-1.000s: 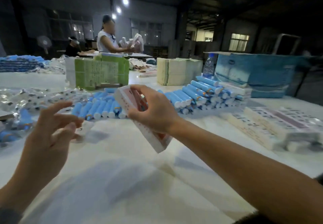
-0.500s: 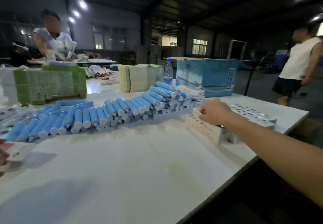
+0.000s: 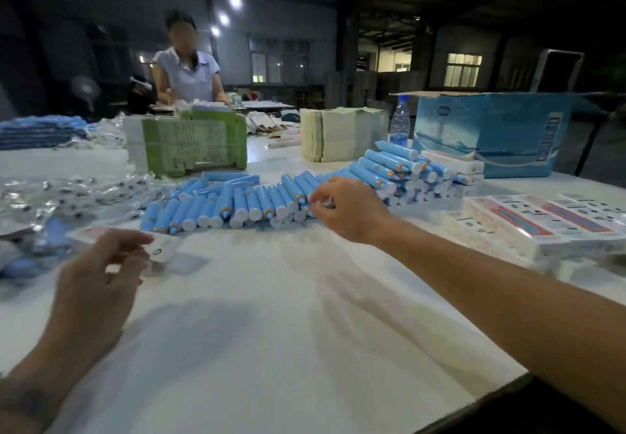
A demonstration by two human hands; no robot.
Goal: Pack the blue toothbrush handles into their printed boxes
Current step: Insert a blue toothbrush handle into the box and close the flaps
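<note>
**Blue handles in a row, printed boxes at both sides**

The blue toothbrush handles (image 3: 237, 205) lay side by side in a long row across the bench, white ends toward the near edge, piling higher at the right. Filled printed boxes (image 3: 542, 227) sat stacked flat at the right. 1 flat printed box (image 3: 159, 247) lay at the left.

Right hand (image 3: 349, 210) apparently pinching a blue handle (image 3: 306, 211); left hand (image 3: 101, 276) on printed box (image 3: 159, 247).

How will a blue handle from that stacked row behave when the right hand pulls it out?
The blue handles look round and smooth, so one probably rolls if nudged. They lie overlapped, so neighbours may shift as the right hand draws one out. Likely stiff plastic.
</note>
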